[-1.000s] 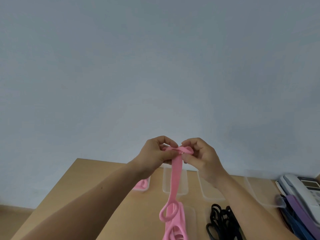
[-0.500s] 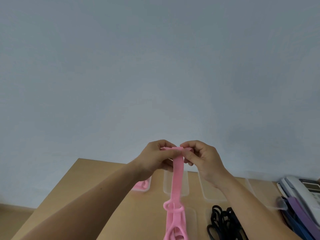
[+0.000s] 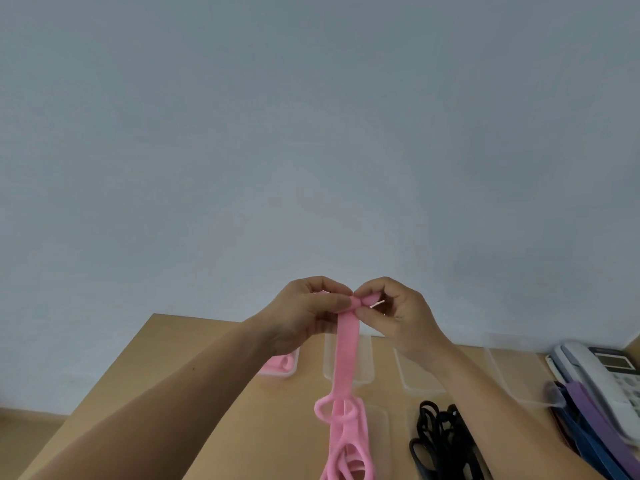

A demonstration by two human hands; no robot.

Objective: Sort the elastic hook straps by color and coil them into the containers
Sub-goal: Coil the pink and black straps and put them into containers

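left hand (image 3: 304,315) and right hand (image 3: 401,318) pinch the pink strap (image 3: 344,358) by its top, the rest dangling below the fingers (image 3: 332,301). one pink coil (image 3: 277,363) already in a container (image 3: 293,370) under the left fingers; black straps (image 3: 438,434) below-right not yet sorted.

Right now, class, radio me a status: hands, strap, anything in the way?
Left hand and right hand both pinch the top end of the pink strap. Rest hangs toward the table. Container with pink coil partly hidden behind left wrist.

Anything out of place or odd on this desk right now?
Purple and dark-blue elastic straps lie draped against the white desk telephone at the right edge, outside the clear plastic containers. Nothing else stands out.
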